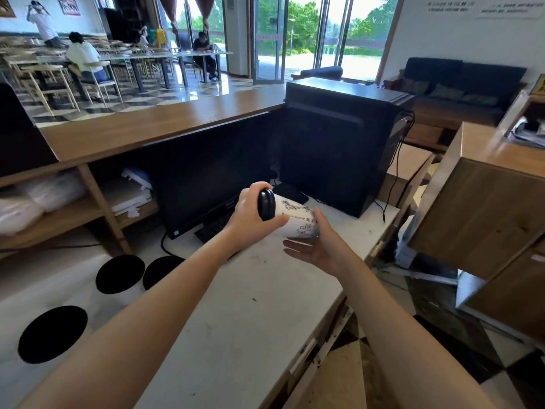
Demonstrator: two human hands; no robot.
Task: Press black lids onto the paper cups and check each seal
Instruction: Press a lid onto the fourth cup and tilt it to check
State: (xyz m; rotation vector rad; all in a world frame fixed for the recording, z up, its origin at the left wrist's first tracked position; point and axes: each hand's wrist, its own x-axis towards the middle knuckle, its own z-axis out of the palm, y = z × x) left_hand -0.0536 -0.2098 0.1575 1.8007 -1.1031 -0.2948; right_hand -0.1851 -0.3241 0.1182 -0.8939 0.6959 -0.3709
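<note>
Left hand (250, 215) grips lidded paper cup (295, 218) sideways above the worktop (236, 305), by the black lid (266, 204); right hand (320, 246) open under base. Risk: weak seal, lid pops, cup drops.

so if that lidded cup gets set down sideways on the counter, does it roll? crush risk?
Likely rolls in a curve: the paper cup is round and tapered. Probably light, since the left hand holds it sideways by the black lid end. Thin paper walls may dent if squeezed.
</note>
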